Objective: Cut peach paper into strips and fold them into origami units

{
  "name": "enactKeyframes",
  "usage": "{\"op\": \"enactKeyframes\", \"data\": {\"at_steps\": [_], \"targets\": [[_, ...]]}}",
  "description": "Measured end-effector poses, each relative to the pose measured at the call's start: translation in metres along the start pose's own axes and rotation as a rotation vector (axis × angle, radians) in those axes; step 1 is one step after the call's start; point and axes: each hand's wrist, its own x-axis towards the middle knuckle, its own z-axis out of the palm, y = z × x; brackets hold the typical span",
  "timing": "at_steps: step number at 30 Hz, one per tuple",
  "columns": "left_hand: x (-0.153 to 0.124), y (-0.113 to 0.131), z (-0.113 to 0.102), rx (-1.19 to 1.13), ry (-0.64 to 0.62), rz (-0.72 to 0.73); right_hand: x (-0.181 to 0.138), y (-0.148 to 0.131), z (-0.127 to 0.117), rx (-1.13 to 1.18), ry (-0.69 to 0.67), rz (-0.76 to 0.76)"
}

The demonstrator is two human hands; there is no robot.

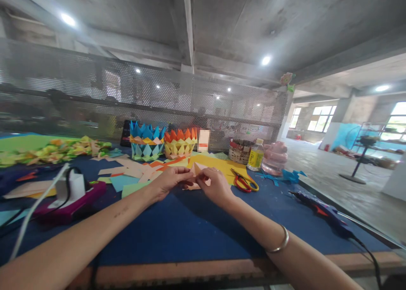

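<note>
Peach paper (196,168) partly hidden by fingers (183,170); paper pile (60,149) cut off at left edge; bottle label (255,159) too small to read.

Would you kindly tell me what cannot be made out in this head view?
All in the head view:
- Folded paper: its full shape, partly covered by the left hand and right hand.
- Bottle label: its lettering, too small to read.
- Dark device: its right side, behind the blue-topped paper basket.
- Tool cord: its far end, cut off by the bottom edge.
</note>
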Motion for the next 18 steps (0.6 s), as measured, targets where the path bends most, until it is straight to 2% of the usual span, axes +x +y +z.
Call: {"op": "enactKeyframes", "data": {"at_steps": [8,13,18], "targets": [[0.0042,-0.0073,-0.0062,0.016,-0.038,-0.009,0.0017,-0.0032,-0.0009,0.164,0.045,0.090],[0.0036,-0.0070,-0.0045,-0.068,0.021,-0.031,0.0013,-0.0044,-0.0009,0.189,0.045,0.067],[0.0029,-0.0056,-0.0041,-0.122,-0.007,-0.075,0.0005,-0.0018,-0.0008,0.184,0.064,0.012]]}}
